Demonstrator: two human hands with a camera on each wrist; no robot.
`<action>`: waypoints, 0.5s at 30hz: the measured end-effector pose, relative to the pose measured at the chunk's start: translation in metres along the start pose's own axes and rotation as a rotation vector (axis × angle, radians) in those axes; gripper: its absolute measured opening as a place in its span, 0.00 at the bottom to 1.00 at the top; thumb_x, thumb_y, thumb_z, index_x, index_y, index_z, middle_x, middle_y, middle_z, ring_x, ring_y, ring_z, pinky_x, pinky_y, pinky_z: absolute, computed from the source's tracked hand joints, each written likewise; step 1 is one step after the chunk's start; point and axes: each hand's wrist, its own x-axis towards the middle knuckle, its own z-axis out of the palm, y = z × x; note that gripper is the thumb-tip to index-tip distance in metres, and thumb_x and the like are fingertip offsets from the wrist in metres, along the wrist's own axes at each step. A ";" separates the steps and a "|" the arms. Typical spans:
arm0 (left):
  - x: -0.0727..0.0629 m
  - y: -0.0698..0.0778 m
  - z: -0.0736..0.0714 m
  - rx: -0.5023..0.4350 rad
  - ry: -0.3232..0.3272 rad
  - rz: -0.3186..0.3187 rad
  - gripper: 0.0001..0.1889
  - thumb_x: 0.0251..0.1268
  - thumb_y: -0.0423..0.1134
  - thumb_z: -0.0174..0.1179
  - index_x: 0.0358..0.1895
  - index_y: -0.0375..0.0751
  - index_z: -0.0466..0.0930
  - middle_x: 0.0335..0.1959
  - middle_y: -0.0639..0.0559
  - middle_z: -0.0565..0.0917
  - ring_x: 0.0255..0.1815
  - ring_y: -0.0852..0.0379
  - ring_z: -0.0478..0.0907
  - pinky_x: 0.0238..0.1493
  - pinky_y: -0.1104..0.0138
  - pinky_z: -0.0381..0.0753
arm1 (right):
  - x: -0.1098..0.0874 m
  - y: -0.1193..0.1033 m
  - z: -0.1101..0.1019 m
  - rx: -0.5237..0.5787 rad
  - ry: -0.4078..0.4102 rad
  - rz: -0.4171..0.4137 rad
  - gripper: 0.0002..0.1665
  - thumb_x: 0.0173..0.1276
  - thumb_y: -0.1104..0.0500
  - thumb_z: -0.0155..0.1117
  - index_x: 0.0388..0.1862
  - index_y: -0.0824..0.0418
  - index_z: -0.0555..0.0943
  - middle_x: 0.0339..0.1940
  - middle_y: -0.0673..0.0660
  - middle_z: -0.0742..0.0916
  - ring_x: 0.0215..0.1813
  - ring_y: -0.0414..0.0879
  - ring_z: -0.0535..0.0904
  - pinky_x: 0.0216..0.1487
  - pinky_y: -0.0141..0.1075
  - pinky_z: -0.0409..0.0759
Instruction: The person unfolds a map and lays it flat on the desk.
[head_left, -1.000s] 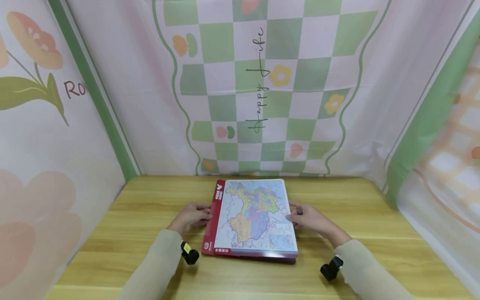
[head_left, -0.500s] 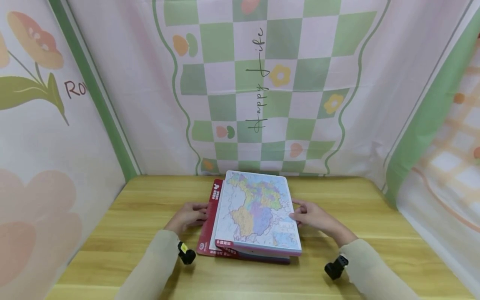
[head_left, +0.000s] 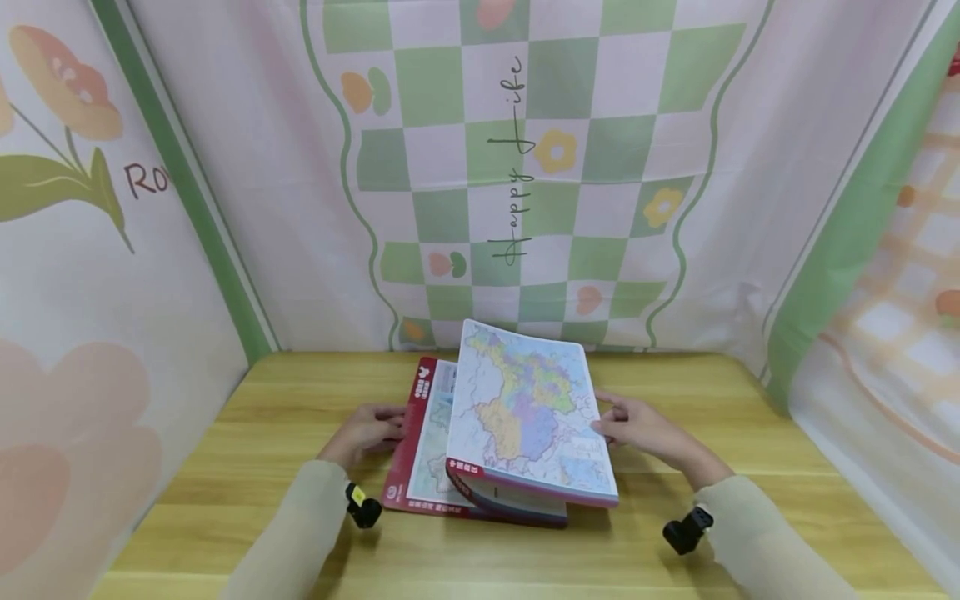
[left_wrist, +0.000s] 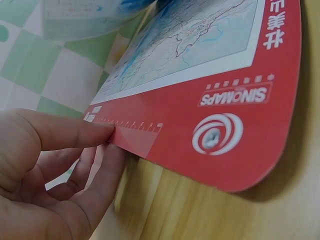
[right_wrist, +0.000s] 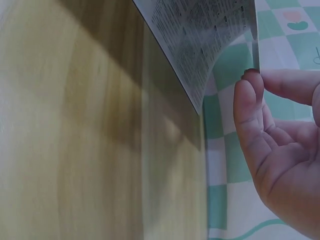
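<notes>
Two layers of printed map lie overlapped mid-table in the head view. The lower map (head_left: 405, 458) has a red border, with a logo and ruler marks in the left wrist view. My left hand (head_left: 366, 432) pinches its left edge between thumb and fingers. Over it, tilted and raised, is the upper map (head_left: 525, 412) in pastel colours. My right hand (head_left: 637, 429) pinches this upper map's right edge; its text-covered underside (right_wrist: 200, 40) curves downward in the right wrist view. Whether both layers join at a fold, I cannot tell.
Under the maps is a wood-grain table (head_left: 285, 417). A curtain (head_left: 525, 208) with green checks hangs along its back edge, and more printed cloth (head_left: 97, 317) flanks it. Black wrist cameras (head_left: 363, 507) sit on both sleeves.
The upper map has shifted right and lifted away, uncovering more of the lower one. My right hand has moved right with it; my left hand has drawn slightly left with the lower map.
</notes>
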 end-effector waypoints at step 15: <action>-0.009 0.002 -0.021 0.043 0.033 -0.013 0.25 0.64 0.23 0.61 0.65 0.28 0.73 0.54 0.35 0.81 0.53 0.42 0.81 0.51 0.56 0.84 | -0.010 0.003 -0.022 0.018 -0.017 -0.008 0.46 0.77 0.57 0.60 0.79 0.75 0.45 0.46 0.63 0.83 0.44 0.52 0.82 0.49 0.48 0.84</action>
